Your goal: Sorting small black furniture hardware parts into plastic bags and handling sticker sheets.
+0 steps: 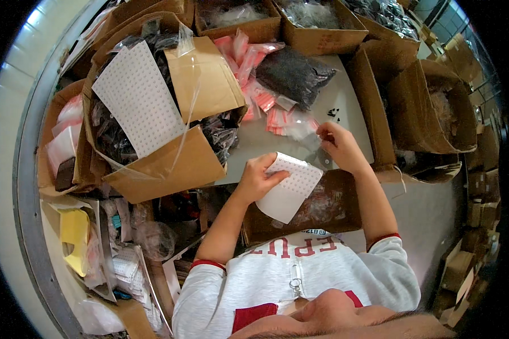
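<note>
The left hand [255,179] has its grip clamped on a white sheet [288,191] of small dotted stickers: the thumb lies across the sheet's upper left edge with the fingers behind, and the sheet curls down and to the right of the hand, its lower corner hanging over a brown box [322,209] at the person's chest. The sheet is thin, glossy paper, slightly bowed, with rows of tiny dots on its top face.

The right hand [340,146] is just above and right of the sheet, not touching it. Its fingertips are pinched together on a small clear bag [316,151], a limp, see-through film that is hard to make out.

Both hands hover over a pale grey counter [277,144]. On it lie red-and-clear flat pouches [254,73], crinkly and piled loosely, beside a soft bag of black parts [291,73] and a few loose black bits [333,112]. To the left, a cardboard carton [169,164] with open flaps holds a larger dotted sheet [138,99], flat and stiff.
</note>
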{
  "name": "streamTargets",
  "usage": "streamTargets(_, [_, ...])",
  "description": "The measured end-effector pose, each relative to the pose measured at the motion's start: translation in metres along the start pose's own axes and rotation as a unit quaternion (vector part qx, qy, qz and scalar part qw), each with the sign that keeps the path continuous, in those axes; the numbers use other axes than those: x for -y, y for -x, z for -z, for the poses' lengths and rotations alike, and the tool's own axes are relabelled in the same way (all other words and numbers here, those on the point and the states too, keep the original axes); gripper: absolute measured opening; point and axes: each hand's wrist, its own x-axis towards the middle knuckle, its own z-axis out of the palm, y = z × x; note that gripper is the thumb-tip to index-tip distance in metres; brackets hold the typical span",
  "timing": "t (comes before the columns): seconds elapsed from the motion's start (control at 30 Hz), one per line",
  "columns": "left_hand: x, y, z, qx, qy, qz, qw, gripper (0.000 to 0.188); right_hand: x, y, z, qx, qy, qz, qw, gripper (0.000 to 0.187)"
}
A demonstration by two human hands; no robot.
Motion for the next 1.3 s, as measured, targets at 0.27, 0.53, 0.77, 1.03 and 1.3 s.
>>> streamTargets(0.27, [-0.002, 0.003, 0.003, 0.0, 0.028, 0.01, 1.0, 0.024, 0.012, 0.0, -0.001, -0.065, 0.203, -0.016, 0.977, 0.034])
streamTargets(0.53, [-0.005, 0.0, 0.003, 0.012, 0.015, -0.008, 1.0, 0.024, 0.009, -0.016, -0.012, 0.004, 0.118, 0.03, 0.993, 0.032])
streamTargets(0.77, [-0.002, 0.002, 0.005, 0.011, 0.012, -0.009, 1.0, 0.025, 0.016, -0.008, -0.006, -0.067, 0.171, -0.087, 0.979, 0.043])
streamTargets(1.03, [-0.003, 0.0, 0.004, 0.016, 0.017, -0.009, 1.0, 0.025, -0.004, -0.01, -0.009, -0.033, 0.178, 0.022, 0.983, 0.025])
streamTargets(1.3, [-0.004, 0.001, 0.002, 0.012, 0.043, 0.006, 0.999, 0.025, -0.017, -0.035, -0.032, -0.163, 0.217, 0.021, 0.962, 0.02])
